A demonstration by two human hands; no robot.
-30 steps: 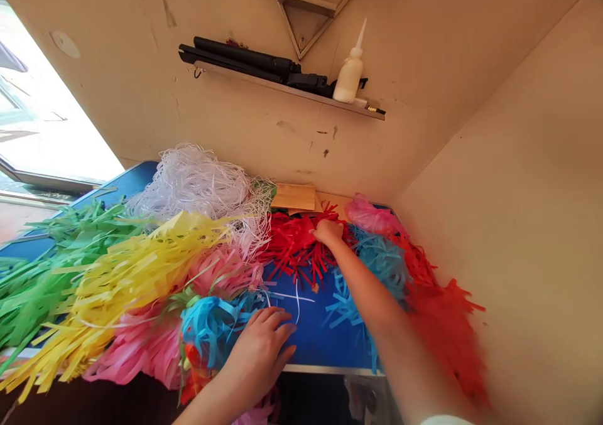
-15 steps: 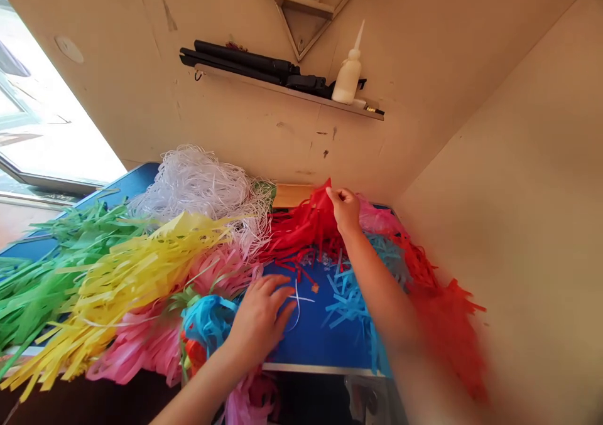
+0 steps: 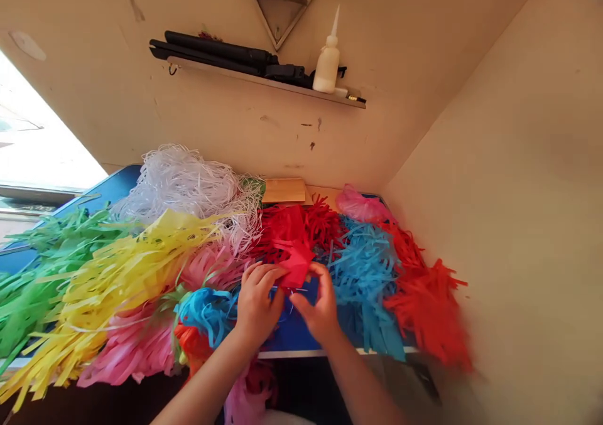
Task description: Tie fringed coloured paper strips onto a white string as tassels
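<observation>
A red fringed paper piece [image 3: 298,264] is between my hands over the blue table [image 3: 296,337]. My left hand [image 3: 259,299] grips its left edge, fingers bent over it. My right hand [image 3: 319,302] is at its right side, forefinger curved at the paper and thumb apart below, with a gap between them. More red fringe [image 3: 325,224] lies behind. Part of a thin white string [image 3: 291,306] shows under the paper. A bundle of blue strips [image 3: 205,312] sits left of my left hand, with orange strips [image 3: 192,343] under it.
Green [image 3: 56,274], yellow [image 3: 136,268] and pink [image 3: 136,343] fringes cover the left side, white strands [image 3: 183,183] behind them. Light blue [image 3: 367,280] and red-orange fringes [image 3: 431,312] lie at the right. A wall shelf [image 3: 264,80] holds a glue bottle [image 3: 326,64].
My right hand has come back toward me from the red pile, bringing a red piece to my left hand. My left hand now touches that piece. The view has shifted slightly.
</observation>
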